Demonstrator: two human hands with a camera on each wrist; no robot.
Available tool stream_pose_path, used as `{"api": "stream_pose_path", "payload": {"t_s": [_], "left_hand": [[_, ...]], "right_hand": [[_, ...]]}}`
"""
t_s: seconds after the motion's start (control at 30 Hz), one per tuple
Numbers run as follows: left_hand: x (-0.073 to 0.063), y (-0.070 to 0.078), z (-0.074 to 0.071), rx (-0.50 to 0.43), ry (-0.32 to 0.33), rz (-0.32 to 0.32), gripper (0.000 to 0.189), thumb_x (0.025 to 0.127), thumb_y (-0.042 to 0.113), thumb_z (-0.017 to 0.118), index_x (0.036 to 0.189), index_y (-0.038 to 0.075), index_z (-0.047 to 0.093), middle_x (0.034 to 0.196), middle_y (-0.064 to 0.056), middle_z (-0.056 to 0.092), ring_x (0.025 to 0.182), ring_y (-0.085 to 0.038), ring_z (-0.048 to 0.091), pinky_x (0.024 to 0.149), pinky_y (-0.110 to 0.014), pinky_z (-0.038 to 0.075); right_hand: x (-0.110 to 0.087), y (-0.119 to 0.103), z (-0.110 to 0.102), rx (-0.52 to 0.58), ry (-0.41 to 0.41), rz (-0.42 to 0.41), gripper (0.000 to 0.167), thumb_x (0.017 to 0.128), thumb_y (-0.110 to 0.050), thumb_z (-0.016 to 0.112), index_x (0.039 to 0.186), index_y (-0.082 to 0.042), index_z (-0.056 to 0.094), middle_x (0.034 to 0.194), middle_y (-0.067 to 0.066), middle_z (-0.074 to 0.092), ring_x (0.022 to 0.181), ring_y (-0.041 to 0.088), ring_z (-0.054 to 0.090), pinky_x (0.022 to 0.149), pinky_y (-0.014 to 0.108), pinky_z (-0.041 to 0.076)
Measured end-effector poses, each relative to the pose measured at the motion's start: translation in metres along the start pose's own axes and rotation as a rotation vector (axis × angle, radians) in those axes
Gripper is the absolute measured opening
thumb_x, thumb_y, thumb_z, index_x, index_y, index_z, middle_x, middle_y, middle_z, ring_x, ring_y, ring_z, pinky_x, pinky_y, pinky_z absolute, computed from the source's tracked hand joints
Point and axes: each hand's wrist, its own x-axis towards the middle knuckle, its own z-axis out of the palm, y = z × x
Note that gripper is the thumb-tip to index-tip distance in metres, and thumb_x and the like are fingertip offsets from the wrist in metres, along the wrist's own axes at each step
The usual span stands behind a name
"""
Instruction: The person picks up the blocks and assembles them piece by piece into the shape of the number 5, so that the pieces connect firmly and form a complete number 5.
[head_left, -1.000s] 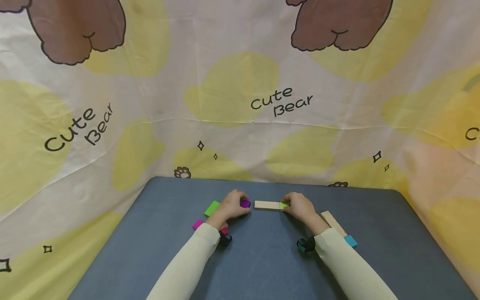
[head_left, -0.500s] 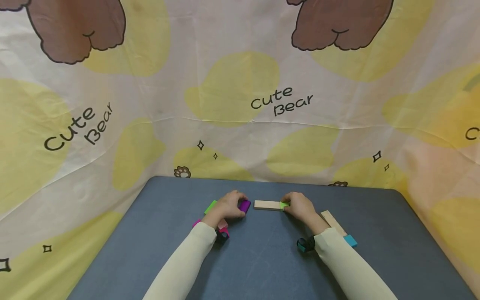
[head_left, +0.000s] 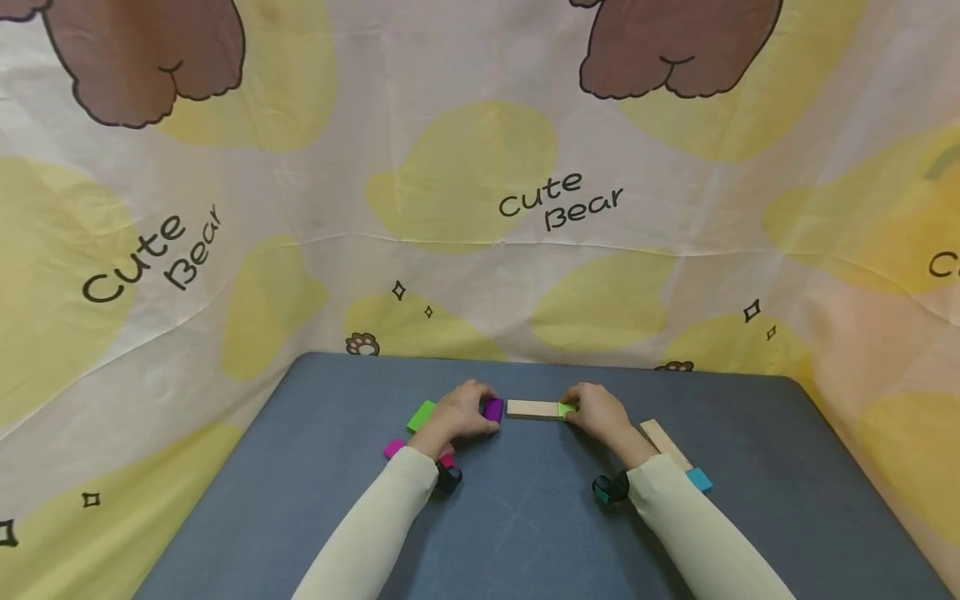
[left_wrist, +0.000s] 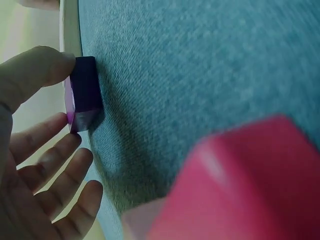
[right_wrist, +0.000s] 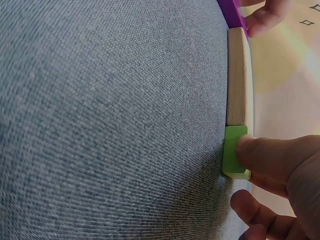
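My left hand (head_left: 459, 411) pinches a purple block (head_left: 492, 410) between thumb and fingers, as the left wrist view also shows (left_wrist: 86, 90). Just right of that block, with a slim gap in the head view, lies a long plain wooden block (head_left: 532, 409). A small green block (right_wrist: 235, 150) meets the wooden block's other end. My right hand (head_left: 600, 414) pinches this green block, its thumb on the near face. The remaining fingers of both hands are loosely bent beside the blocks.
Around my left wrist lie a light green block (head_left: 422, 416), a magenta block (head_left: 394, 448) and a red-pink block (left_wrist: 240, 185). Right of my right hand, another wooden block (head_left: 666, 444) touches a blue block (head_left: 699, 480). A printed cloth (head_left: 480, 200) hangs behind the grey table (head_left: 525, 533).
My left hand first drew back a little, showing more of the purple block, then came forward again. The purple block has turned slightly and sits closer to the wooden block. My right hand stays put.
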Motion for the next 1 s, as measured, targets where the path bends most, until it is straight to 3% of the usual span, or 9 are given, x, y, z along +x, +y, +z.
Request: {"api": "stream_pose_path", "payload": {"t_s": [0.37,0.77,1.0], "left_hand": [[0.0008,0.0046,0.0044,0.017,0.053,-0.004,0.051,0.074,0.040,0.079,0.116,0.014,0.065,0.115,-0.006,0.061,0.098,-0.020,0.058,0.085,-0.039,0.050],[0.0026,0.0049,0.0060,0.027,0.051,-0.006,0.051,0.074,0.040,0.079,0.116,0.015,0.065,0.113,-0.005,0.061,0.098,-0.019,0.058,0.086,-0.038,0.049],[-0.0048,0.0068,0.0023,0.005,0.056,0.005,0.051,0.079,0.040,0.075,0.121,0.014,0.063,0.118,-0.007,0.060,0.104,-0.022,0.059,0.089,-0.041,0.049]], "right_hand": [[0.0029,-0.0028,-0.0035,-0.005,-0.006,0.017,0.020,0.082,-0.013,0.074,0.101,-0.012,0.075,0.106,0.008,0.070,0.092,0.024,0.065,0.075,0.042,0.053],[0.0035,-0.0026,-0.0033,-0.005,0.002,-0.002,0.019,0.081,-0.012,0.075,0.100,-0.011,0.075,0.105,0.008,0.069,0.089,0.023,0.065,0.075,0.043,0.053],[0.0013,0.0006,-0.0006,-0.002,0.011,0.000,0.020,0.080,-0.012,0.075,0.100,-0.011,0.075,0.105,0.009,0.070,0.090,0.024,0.065,0.074,0.043,0.052]]}}
